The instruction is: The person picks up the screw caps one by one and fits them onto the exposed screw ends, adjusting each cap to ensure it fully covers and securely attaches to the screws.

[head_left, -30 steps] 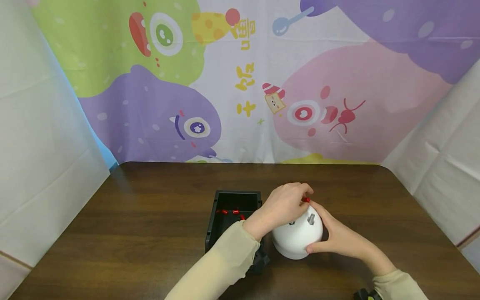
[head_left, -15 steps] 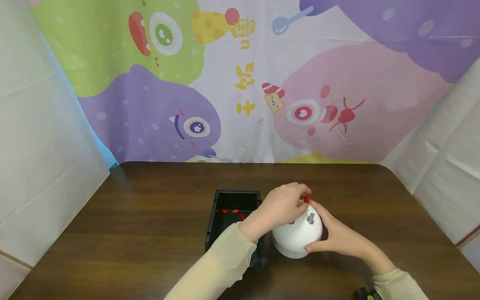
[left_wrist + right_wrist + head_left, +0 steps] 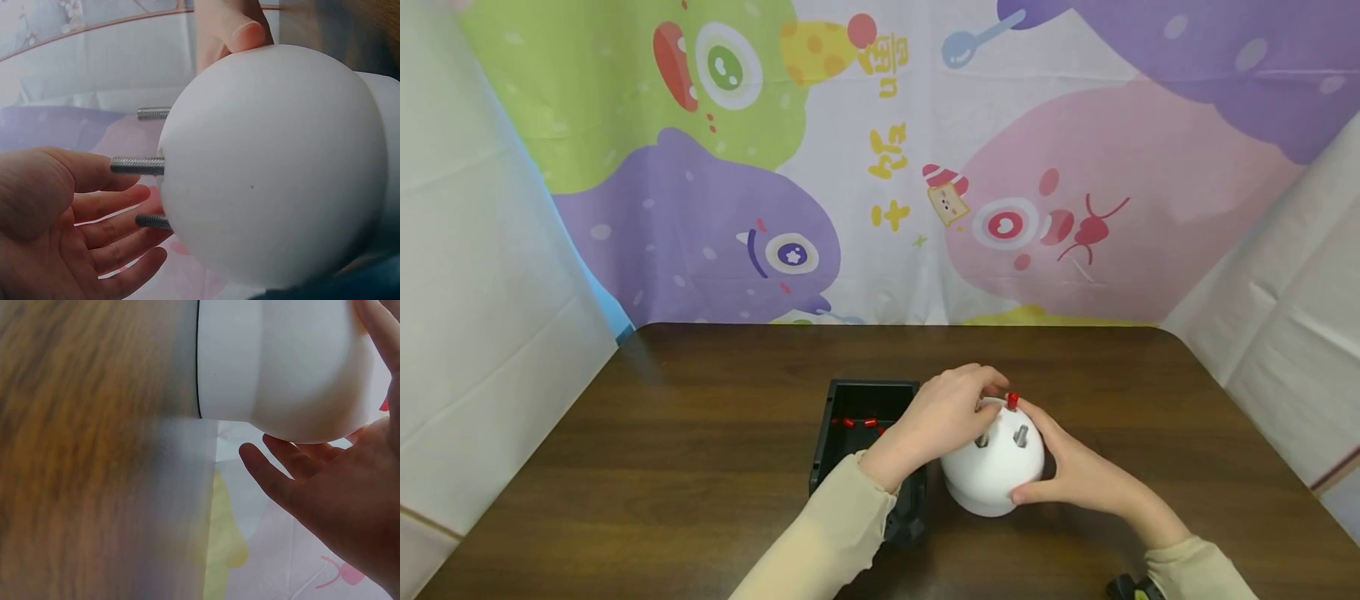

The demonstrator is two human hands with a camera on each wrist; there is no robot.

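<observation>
A white dome-shaped object [image 3: 996, 475] with several threaded metal studs stands on the table. My right hand [image 3: 1071, 467] grips its right side, thumb in front and fingers behind. On a stud near the top sits a small red cap [image 3: 1012, 402]. To the left of that cap, my left hand [image 3: 951, 408] hovers at the dome's top with loosely bent fingers and nothing in them. The left wrist view shows the left fingers [image 3: 115, 237] spread beside the bare metal studs [image 3: 139, 165]. In the right wrist view, the right fingers [image 3: 278, 472] lie along the dome's side.
A black bin [image 3: 872, 396] stands left of the dome, partly hidden by the left forearm. Several small red caps [image 3: 870, 422] lie inside it. A cartoon-print cloth [image 3: 887, 275] hangs behind the brown table [image 3: 700, 467], with white cloth at both sides.
My left hand has let go of the red cap and moved slightly left, leaving the cap upright on its stud. The right hand keeps its hold on the dome.
</observation>
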